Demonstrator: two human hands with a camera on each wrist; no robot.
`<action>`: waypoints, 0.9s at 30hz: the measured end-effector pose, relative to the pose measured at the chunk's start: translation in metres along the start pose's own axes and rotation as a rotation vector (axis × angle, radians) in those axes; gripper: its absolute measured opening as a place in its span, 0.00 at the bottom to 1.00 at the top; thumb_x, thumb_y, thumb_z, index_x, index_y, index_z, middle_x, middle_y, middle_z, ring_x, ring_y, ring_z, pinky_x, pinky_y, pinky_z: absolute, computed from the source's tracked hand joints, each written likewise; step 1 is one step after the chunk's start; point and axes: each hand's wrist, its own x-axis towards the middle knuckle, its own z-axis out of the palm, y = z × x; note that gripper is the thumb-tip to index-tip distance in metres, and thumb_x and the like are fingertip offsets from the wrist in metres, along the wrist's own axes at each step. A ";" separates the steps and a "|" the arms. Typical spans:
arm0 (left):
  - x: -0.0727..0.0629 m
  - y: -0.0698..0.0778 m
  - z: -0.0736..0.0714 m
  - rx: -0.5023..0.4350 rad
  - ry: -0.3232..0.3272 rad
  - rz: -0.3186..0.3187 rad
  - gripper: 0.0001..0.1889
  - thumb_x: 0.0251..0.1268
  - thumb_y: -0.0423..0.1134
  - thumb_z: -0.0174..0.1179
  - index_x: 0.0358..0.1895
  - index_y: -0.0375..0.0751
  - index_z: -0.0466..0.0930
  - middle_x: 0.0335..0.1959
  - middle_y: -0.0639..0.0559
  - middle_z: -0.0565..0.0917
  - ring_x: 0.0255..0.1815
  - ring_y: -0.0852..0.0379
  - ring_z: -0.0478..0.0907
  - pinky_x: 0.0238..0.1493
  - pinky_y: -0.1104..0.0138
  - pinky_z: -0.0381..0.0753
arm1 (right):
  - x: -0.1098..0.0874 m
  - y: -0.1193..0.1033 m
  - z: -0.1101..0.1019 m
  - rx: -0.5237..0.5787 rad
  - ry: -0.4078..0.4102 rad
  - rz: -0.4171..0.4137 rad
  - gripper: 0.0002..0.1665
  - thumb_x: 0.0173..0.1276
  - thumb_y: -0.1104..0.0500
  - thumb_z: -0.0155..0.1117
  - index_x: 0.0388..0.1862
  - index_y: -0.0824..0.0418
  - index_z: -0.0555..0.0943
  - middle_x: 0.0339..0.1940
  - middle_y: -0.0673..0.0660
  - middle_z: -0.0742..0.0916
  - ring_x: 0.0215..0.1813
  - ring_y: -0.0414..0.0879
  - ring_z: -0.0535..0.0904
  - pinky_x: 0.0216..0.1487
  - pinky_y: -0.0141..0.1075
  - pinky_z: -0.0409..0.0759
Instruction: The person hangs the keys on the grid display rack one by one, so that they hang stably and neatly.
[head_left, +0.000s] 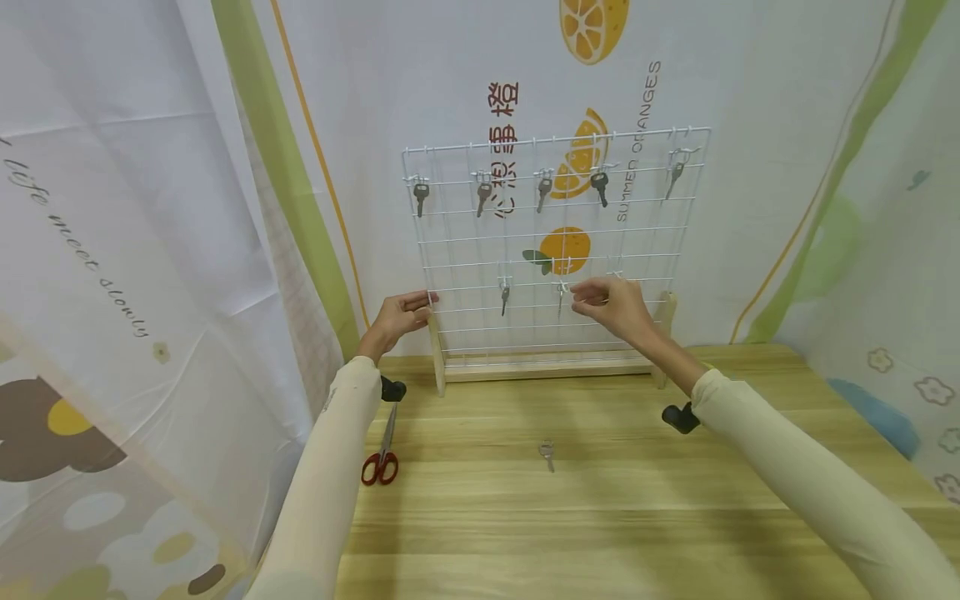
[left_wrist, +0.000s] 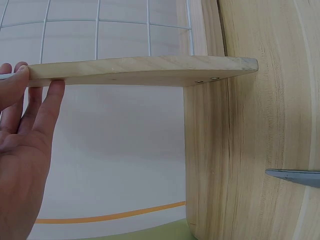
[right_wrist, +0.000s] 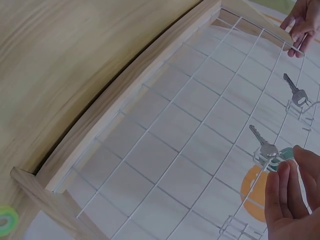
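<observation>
A white wire grid rack [head_left: 551, 237] stands upright in a wooden base. My left hand [head_left: 405, 318] grips the top of its left wooden post [left_wrist: 135, 70], thumb on one side and fingers on the other. A silver key [right_wrist: 263, 142] hangs from a hook in the lower row. Beside it is my right hand [head_left: 613, 307], fingertips right at the hook and a small gap between thumb and fingers. Another key [head_left: 506, 298] hangs to its left. Several keys hang along the upper row, including a dark-headed key [head_left: 600, 188]. A loose key [head_left: 547, 454] lies on the table.
Red-handled scissors [head_left: 382, 462] lie on the wooden table [head_left: 465, 525] near the left forearm, blades towards the rack. An unoccupied hook [right_wrist: 237, 227] sits on the grid to the right of my right hand. Printed curtains [head_left: 300, 208] surround the table at the back and sides.
</observation>
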 end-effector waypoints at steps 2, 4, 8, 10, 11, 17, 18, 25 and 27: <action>0.000 -0.001 0.000 0.002 -0.002 -0.003 0.26 0.80 0.26 0.53 0.77 0.33 0.67 0.76 0.40 0.71 0.77 0.46 0.67 0.73 0.53 0.74 | -0.005 0.000 0.000 0.003 -0.013 0.000 0.15 0.68 0.65 0.75 0.53 0.69 0.87 0.44 0.65 0.91 0.44 0.58 0.90 0.47 0.50 0.90; 0.000 -0.001 0.000 0.007 -0.006 -0.003 0.26 0.80 0.26 0.53 0.77 0.33 0.66 0.76 0.41 0.71 0.78 0.47 0.66 0.74 0.53 0.73 | -0.011 0.001 0.001 0.002 -0.028 0.000 0.16 0.68 0.65 0.75 0.53 0.68 0.87 0.45 0.64 0.91 0.44 0.57 0.90 0.47 0.48 0.90; 0.000 0.000 0.000 0.006 -0.012 0.001 0.26 0.80 0.26 0.53 0.78 0.33 0.66 0.76 0.40 0.71 0.79 0.46 0.65 0.75 0.53 0.72 | -0.022 -0.001 0.003 0.010 -0.072 -0.009 0.15 0.68 0.63 0.75 0.52 0.67 0.88 0.45 0.63 0.91 0.44 0.55 0.90 0.48 0.47 0.91; 0.000 0.000 0.000 0.002 -0.009 0.001 0.26 0.80 0.26 0.53 0.77 0.33 0.66 0.76 0.40 0.71 0.78 0.46 0.65 0.75 0.53 0.72 | -0.028 -0.002 0.005 0.019 -0.104 -0.020 0.15 0.68 0.64 0.76 0.52 0.67 0.88 0.44 0.63 0.91 0.44 0.55 0.90 0.47 0.47 0.91; -0.001 0.001 0.000 0.000 -0.006 0.001 0.26 0.80 0.26 0.53 0.77 0.33 0.67 0.76 0.40 0.71 0.78 0.46 0.66 0.75 0.52 0.72 | -0.031 -0.002 0.007 0.020 -0.119 -0.029 0.14 0.68 0.64 0.76 0.51 0.67 0.88 0.44 0.63 0.91 0.44 0.55 0.90 0.47 0.46 0.91; 0.001 0.001 -0.001 -0.004 -0.005 -0.005 0.26 0.81 0.27 0.53 0.78 0.34 0.66 0.76 0.41 0.71 0.78 0.47 0.66 0.75 0.54 0.72 | -0.051 0.002 0.026 0.004 -0.191 -0.093 0.12 0.65 0.66 0.77 0.46 0.67 0.89 0.40 0.62 0.92 0.41 0.54 0.90 0.44 0.42 0.91; 0.001 0.002 -0.001 -0.004 -0.006 -0.007 0.26 0.81 0.27 0.53 0.78 0.34 0.66 0.76 0.41 0.71 0.78 0.47 0.65 0.75 0.54 0.72 | -0.054 0.004 0.029 0.000 -0.202 -0.101 0.11 0.64 0.66 0.77 0.46 0.67 0.89 0.40 0.61 0.92 0.41 0.54 0.90 0.43 0.40 0.91; 0.002 0.002 -0.001 0.000 -0.009 -0.005 0.25 0.81 0.28 0.54 0.77 0.34 0.68 0.76 0.41 0.71 0.78 0.46 0.67 0.74 0.53 0.73 | -0.077 0.015 0.049 0.038 -0.280 -0.099 0.13 0.63 0.67 0.78 0.46 0.67 0.89 0.39 0.59 0.92 0.41 0.52 0.90 0.42 0.38 0.91; 0.002 0.001 -0.001 -0.002 -0.006 -0.008 0.25 0.81 0.28 0.54 0.76 0.34 0.69 0.76 0.40 0.72 0.77 0.46 0.67 0.74 0.53 0.73 | -0.083 0.016 0.054 0.042 -0.299 -0.085 0.12 0.64 0.66 0.77 0.47 0.66 0.89 0.39 0.58 0.92 0.40 0.51 0.90 0.42 0.38 0.91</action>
